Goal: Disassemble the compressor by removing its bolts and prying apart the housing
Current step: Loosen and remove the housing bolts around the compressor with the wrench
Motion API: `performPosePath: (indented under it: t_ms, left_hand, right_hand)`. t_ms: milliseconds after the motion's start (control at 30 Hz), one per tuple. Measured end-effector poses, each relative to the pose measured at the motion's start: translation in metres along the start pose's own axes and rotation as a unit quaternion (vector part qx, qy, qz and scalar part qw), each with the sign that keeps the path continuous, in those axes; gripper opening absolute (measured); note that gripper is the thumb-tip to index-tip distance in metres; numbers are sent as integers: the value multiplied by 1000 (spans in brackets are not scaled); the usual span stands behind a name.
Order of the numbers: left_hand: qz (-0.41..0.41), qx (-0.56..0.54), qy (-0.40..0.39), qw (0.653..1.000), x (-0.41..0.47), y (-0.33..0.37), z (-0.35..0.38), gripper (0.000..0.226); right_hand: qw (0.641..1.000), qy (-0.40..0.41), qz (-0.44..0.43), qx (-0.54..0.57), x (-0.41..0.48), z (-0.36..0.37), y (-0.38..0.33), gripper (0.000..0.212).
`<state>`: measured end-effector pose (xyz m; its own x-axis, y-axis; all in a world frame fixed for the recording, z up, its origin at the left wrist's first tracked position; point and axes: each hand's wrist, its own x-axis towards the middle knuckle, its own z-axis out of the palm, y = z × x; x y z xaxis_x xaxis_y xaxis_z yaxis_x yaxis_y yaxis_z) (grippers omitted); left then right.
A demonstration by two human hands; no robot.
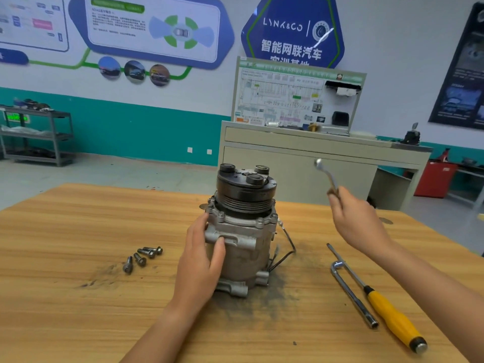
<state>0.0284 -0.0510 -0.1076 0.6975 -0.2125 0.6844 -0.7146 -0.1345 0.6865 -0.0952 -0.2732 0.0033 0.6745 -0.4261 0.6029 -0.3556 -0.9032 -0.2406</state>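
Compressor (pixel 243 231) upright mid-counter (pixel 78 323), left hand (pixel 201 260) fingers wrapped round its housing, right hand (pixel 358 221) fingers pinching wrench (pixel 326 175) aloft: seat wrench squarely on a flange bolt (pixel 221 214), brace hard, then turn.

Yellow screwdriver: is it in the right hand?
No, the yellow screwdriver lies on the table beside the L-shaped socket wrench, while the right hand holds a small wrench in the air.

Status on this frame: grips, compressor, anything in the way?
Left grip holds compressor, upright on table. Right grip raised, holding wrench. Loose bolts lie left; screwdriver, L-wrench right, apart from compressor.
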Motion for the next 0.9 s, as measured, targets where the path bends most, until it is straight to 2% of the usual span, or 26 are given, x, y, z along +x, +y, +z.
performPosePath:
  t_ms: [67, 167, 333, 467, 700, 900]
  left_hand:
    - [-9, -10, 7, 1000, 2, -1, -1, 41]
    - [-8, -14, 27, 1000, 4, -2, -3, 33]
    - [-1, -8, 26, 1000, 5, -2, -6, 32]
    - [3, 11, 26, 1000, 6, -1, -7, 33]
    - [21, 33, 44, 998, 6, -4, -8, 33]
    - [35, 30, 62, 997, 5, -5, -5, 34]
  right_hand:
    - [999, -39, -6, -2, -14, -8, 0, 22]
    - [994, -87, -30, -63, -27, -14, -13, 19]
    - [981, -96, -64, -158, -30, -19, -33, 24]
    - [981, -136, -38, -135, -42, -12, -40, 25]
    - [977, -151, -35, -146, -45, -10, -48, 27]
    - [941, -182, -96, -268, -38, -19, -68, 40]
